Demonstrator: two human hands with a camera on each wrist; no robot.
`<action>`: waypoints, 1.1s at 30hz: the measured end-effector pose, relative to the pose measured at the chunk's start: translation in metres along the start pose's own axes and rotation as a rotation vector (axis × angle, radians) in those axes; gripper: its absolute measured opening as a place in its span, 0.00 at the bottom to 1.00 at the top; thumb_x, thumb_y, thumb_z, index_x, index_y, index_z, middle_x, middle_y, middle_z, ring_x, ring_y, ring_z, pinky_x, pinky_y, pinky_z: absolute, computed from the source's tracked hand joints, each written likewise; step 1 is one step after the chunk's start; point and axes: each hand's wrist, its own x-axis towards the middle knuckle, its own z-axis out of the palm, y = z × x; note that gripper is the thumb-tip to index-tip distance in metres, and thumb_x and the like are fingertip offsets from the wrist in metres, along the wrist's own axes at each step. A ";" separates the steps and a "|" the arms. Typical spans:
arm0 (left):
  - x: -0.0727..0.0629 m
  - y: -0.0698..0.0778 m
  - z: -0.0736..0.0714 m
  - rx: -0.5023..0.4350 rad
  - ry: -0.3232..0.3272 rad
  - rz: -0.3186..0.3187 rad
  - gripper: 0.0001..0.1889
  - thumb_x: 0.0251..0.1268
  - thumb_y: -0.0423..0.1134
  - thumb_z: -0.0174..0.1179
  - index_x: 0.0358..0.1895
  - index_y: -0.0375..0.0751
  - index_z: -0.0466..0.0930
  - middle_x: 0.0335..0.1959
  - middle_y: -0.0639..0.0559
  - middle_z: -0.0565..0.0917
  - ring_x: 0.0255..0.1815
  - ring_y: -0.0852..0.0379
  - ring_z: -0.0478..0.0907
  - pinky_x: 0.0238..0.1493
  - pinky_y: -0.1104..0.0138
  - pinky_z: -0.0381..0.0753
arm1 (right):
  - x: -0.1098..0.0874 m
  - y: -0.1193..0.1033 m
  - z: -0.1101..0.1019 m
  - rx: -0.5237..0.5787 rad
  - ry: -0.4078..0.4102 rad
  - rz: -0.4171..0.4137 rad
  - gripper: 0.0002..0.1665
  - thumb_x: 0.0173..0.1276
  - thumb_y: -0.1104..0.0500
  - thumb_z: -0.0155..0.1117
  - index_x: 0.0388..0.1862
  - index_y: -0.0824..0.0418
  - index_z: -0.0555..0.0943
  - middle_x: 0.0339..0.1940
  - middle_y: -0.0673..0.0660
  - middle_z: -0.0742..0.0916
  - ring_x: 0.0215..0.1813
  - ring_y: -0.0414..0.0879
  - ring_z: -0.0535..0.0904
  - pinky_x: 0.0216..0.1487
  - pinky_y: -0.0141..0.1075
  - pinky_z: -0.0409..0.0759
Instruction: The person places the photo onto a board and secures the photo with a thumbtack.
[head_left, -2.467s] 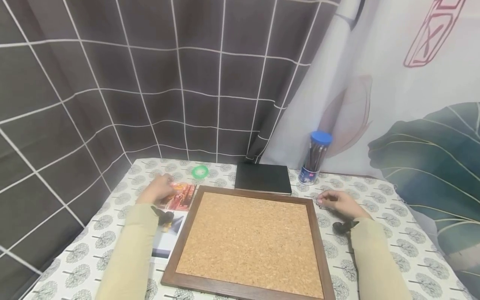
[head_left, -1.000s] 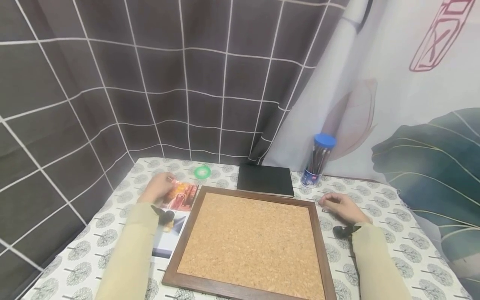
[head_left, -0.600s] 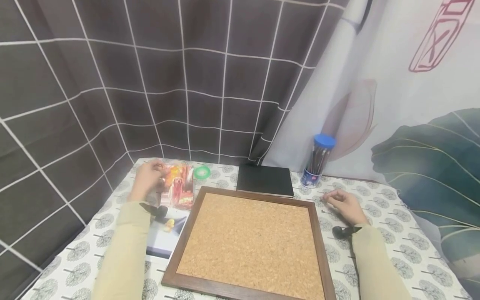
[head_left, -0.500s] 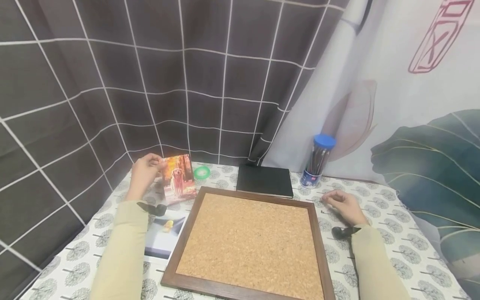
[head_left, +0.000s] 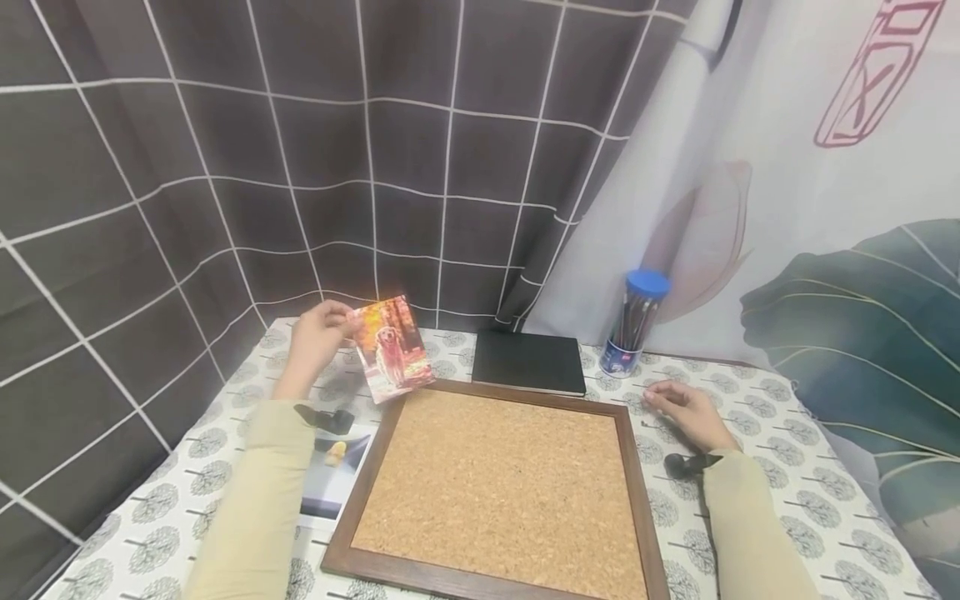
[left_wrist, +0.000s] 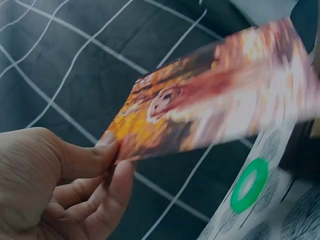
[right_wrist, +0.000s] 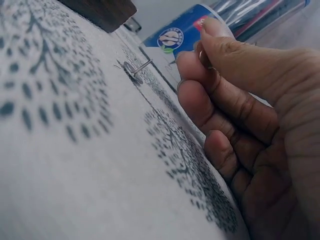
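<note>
In my left hand (head_left: 318,342) I pinch a photo (head_left: 390,350) of a dog among autumn leaves by its corner, between thumb and fingers. It is raised and tilted, and its lower edge overlaps the top left corner of the framed corkboard (head_left: 502,483). At the board's right, my right hand (head_left: 690,412) stays low over the cloth with its fingers curled. Between thumb and index finger it pinches a small metal thumbtack (right_wrist: 204,57), mostly covered by the fingers. Another thumbtack (right_wrist: 132,72) lies point up on the cloth beside that hand.
A second photo (head_left: 333,475) with a yellow shape lies left of the board, partly under the left sleeve. Behind the board is a black notebook (head_left: 528,362). A blue-lidded jar (head_left: 630,325) of pens stands at the back right. A green ring (left_wrist: 259,172) lies on the cloth.
My left hand has lifted the dog photo off the table and carried it up, then right over the board's corner, hiding the green ring from the head view. My right hand has barely moved.
</note>
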 end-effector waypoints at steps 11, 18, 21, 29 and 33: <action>-0.004 0.005 0.055 -0.025 -0.347 -0.063 0.22 0.63 0.35 0.68 0.60 0.33 0.78 0.41 0.40 0.87 0.29 0.53 0.87 0.42 0.54 0.86 | 0.000 -0.002 -0.003 -0.074 0.017 0.023 0.22 0.74 0.45 0.62 0.49 0.63 0.84 0.57 0.65 0.85 0.50 0.31 0.76 0.58 0.47 0.71; -0.009 0.006 0.071 -0.055 -0.433 -0.079 0.21 0.60 0.30 0.68 0.57 0.27 0.77 0.39 0.39 0.86 0.29 0.51 0.86 0.37 0.57 0.87 | 0.000 -0.004 -0.003 -0.064 0.018 0.024 0.23 0.74 0.45 0.62 0.49 0.64 0.84 0.58 0.66 0.84 0.55 0.43 0.77 0.62 0.58 0.69; -0.011 0.004 0.073 -0.075 -0.452 -0.092 0.22 0.59 0.27 0.68 0.56 0.25 0.77 0.38 0.39 0.85 0.29 0.51 0.86 0.35 0.59 0.87 | 0.000 -0.005 -0.002 -0.055 0.008 0.024 0.23 0.74 0.45 0.62 0.49 0.64 0.84 0.58 0.67 0.83 0.57 0.46 0.77 0.62 0.60 0.69; -0.013 -0.003 0.081 -0.041 -0.482 -0.045 0.18 0.59 0.24 0.66 0.53 0.25 0.77 0.34 0.39 0.84 0.27 0.51 0.86 0.32 0.61 0.87 | -0.001 -0.005 0.000 -0.051 -0.001 0.016 0.21 0.74 0.47 0.63 0.50 0.64 0.83 0.58 0.67 0.83 0.59 0.58 0.78 0.63 0.63 0.68; -0.015 -0.004 0.084 -0.020 -0.501 -0.037 0.17 0.59 0.23 0.66 0.51 0.26 0.78 0.34 0.39 0.83 0.27 0.51 0.86 0.31 0.61 0.87 | -0.002 -0.005 0.001 -0.049 -0.005 0.001 0.19 0.73 0.48 0.65 0.50 0.62 0.84 0.57 0.65 0.85 0.56 0.53 0.81 0.62 0.62 0.70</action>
